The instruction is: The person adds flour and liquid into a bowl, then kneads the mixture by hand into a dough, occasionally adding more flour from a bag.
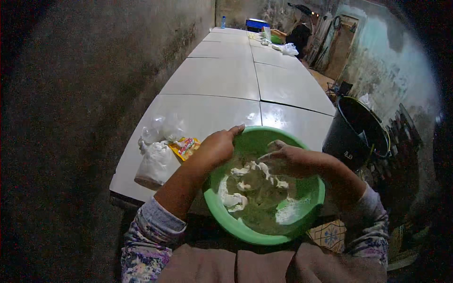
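Note:
My left hand [219, 146] grips the upper left rim of a green plastic bowl [219, 198], which is at the front edge of the white table. Inside the bowl are murky liquid and clumps of white powder or paste [233, 200]. My right hand [288, 158] reaches into the bowl from the right, fingers bent and apart, with white stuff on the fingertips. Left of the bowl lie a bag of white powder [155, 167], a clear plastic bag [158, 127] and a small yellow-and-red packet [184, 148].
A black bucket [347, 141] stands at the table's right. The white-topped table [214, 75] runs along a stained wall. At its far end are a person in dark clothing [298, 35], a blue container [257, 23], a blue bottle [223, 21] and white bags [288, 49].

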A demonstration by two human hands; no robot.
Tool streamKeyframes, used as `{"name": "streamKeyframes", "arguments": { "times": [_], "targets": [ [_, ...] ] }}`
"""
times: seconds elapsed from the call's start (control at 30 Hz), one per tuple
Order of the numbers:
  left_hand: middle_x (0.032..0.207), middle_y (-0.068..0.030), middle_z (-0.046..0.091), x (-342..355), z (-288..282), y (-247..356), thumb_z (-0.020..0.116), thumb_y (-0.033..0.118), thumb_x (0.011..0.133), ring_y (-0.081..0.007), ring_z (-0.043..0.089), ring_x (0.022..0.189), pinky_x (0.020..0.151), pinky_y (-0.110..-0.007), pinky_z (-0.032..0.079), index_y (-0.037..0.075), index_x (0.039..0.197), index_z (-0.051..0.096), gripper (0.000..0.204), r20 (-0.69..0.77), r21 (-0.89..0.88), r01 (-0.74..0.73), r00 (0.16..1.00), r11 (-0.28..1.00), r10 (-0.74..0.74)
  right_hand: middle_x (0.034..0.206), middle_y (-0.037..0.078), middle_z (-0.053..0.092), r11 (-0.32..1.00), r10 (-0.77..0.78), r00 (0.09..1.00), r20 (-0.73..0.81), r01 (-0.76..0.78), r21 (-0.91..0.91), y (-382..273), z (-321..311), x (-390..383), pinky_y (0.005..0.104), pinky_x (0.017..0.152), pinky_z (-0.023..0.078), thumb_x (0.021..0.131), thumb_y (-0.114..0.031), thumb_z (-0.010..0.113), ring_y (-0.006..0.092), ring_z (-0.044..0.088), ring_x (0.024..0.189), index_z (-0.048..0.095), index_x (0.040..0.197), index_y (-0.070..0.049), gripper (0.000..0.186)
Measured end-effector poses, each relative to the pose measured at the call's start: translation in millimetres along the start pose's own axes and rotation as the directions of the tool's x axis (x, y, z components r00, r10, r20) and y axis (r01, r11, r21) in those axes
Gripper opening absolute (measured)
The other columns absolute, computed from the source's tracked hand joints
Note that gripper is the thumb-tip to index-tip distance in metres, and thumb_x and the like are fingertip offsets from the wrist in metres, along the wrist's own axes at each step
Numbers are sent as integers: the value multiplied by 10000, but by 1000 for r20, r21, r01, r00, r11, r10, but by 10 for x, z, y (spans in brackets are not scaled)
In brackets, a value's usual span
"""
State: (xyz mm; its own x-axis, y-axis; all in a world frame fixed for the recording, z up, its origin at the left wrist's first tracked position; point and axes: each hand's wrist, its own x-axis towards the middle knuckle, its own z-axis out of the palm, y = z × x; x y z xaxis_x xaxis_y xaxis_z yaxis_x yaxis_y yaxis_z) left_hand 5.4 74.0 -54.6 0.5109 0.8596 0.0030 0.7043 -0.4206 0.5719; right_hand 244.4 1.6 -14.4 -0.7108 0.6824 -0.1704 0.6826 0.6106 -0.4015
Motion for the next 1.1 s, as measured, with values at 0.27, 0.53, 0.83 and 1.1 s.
{"name": "streamKeyframes", "arguments": {
  "times": [0.27,0.53,0.83,1.1],
  "targets": [
    [1031,-226,633,1,49,135,452,28,818,-364,632,911,796,-440,489,213,1356,449,569,23,-27,-10,1000,1000,11,1275,177,508,967,104,916,389,-185,176,385,291,594,421,967,416,888,-352,579,315,520,1146,425,1344,-81,552],
    [1005,-237,633,-10,71,61,487,37,805,-371,633,902,777,-452,493,210,1380,414,605,25,7,-155,988,988,155,1116,214,534,974,-146,935,322,193,-121,-887,228,250,509,859,488,868,-259,539,434,563,1021,442,1297,-134,457],
    [1112,-217,611,-93,35,37,625,123,789,-365,602,1021,880,-447,475,127,1349,436,592,37,-10,-58,998,998,58,1104,155,511,986,-92,895,437,144,-88,-866,211,-652,424,782,514,794,-173,576,343,541,1016,492,1199,-122,417],
    [1034,-229,621,-122,75,51,565,169,828,-381,607,964,852,-455,473,139,1372,404,569,-70,21,-62,996,998,63,805,170,624,993,45,905,424,8,-122,-708,642,-52,427,669,543,791,-132,576,339,647,734,589,997,-48,223]
  ]
}}
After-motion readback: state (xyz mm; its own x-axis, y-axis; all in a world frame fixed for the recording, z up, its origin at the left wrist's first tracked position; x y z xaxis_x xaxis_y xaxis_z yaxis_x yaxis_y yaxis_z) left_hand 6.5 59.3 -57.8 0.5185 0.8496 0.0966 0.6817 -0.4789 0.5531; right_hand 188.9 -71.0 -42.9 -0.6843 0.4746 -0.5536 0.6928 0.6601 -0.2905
